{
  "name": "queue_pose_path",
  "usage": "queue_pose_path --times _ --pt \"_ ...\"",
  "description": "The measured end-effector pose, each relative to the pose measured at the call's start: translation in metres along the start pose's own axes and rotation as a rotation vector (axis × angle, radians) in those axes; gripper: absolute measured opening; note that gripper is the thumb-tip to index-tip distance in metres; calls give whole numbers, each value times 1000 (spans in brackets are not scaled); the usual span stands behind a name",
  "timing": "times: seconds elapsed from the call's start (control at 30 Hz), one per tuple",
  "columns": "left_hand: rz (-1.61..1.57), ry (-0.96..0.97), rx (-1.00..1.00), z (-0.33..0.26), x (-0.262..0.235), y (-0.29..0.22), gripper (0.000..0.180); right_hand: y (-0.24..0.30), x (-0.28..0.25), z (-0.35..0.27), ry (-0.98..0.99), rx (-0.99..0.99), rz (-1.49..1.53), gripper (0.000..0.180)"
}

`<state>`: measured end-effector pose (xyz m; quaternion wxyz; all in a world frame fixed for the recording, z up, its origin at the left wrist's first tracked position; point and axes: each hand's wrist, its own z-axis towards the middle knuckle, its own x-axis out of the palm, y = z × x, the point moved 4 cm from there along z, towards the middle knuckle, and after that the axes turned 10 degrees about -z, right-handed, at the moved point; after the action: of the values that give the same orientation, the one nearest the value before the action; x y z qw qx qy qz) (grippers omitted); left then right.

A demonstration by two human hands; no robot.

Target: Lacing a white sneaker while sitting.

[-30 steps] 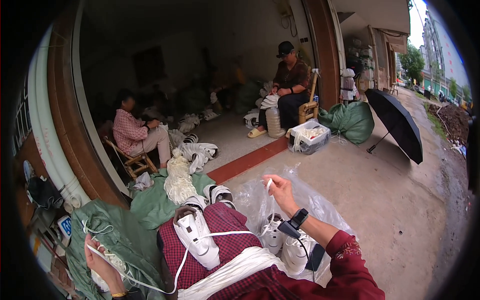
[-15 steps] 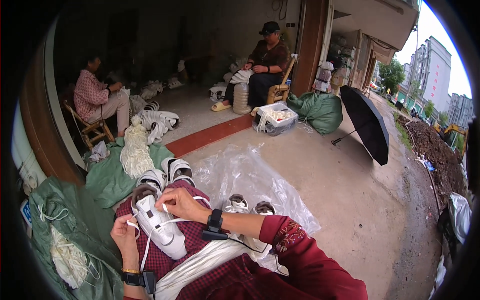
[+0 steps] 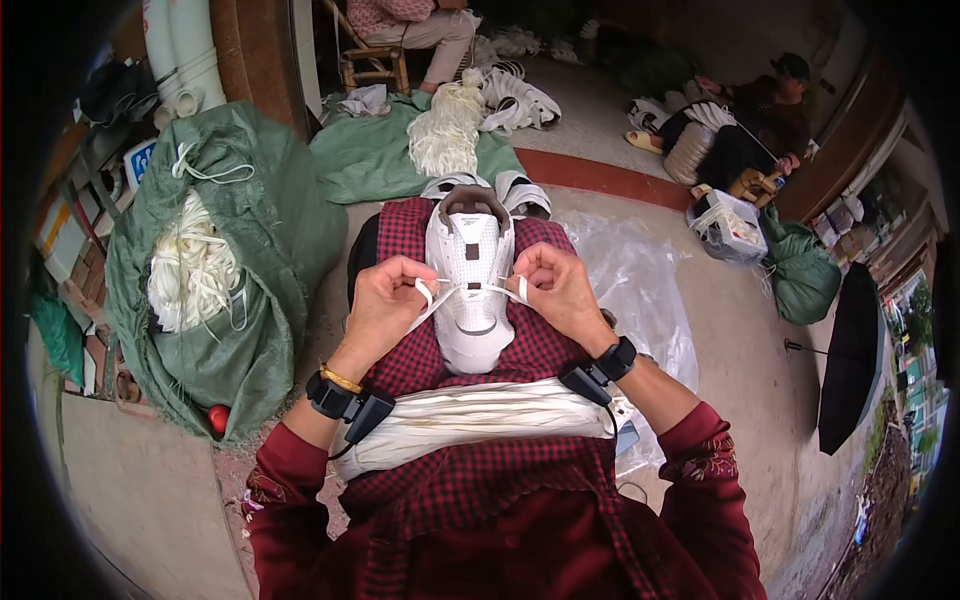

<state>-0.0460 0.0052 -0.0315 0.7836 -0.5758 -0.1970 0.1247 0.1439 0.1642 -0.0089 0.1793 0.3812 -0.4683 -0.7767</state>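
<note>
A white sneaker (image 3: 476, 350) lies on the checked cloth over my lap, its dark-lined opening away from me. A white shoelace (image 3: 455, 297) crosses the lower part of its tongue, with an end out to each side. At the shoe's left side, my left hand (image 3: 388, 300) pinches one end of the lace. My right hand (image 3: 556, 292) pinches the other end on the right, at about the same height. A thick bundle of white laces (image 3: 480, 418) stretches across my lap below the shoe.
On the left stands a green sack (image 3: 270, 280) with white laces in its mouth. More laces (image 3: 447, 135) lie on a green sheet ahead. Clear plastic sheeting (image 3: 640, 290) covers ground at right, near a tub (image 3: 728, 228) and a black umbrella (image 3: 850, 360). Two people sit beyond.
The view has swung left and down, so the shoe is now centred. My right hand has moved from over the tongue to the shoe's right side, the lace spread between both hands.
</note>
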Motion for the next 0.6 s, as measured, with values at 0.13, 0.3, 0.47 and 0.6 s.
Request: queue_pose_path --times 0.13,0.3,0.47,0.6 --pt "38 -8 -1 0 4 -3 6 -2 0 1 89 -2 -49 16" --pt "90 -9 -30 3 7 -4 5 1 0 4 100 7 -55 16" --pt "86 -10 -14 5 11 -4 5 -4 1 6 109 -21 -14 16" --pt "130 -52 -23 6 14 -7 5 3 7 8 48 -8 -34 12"
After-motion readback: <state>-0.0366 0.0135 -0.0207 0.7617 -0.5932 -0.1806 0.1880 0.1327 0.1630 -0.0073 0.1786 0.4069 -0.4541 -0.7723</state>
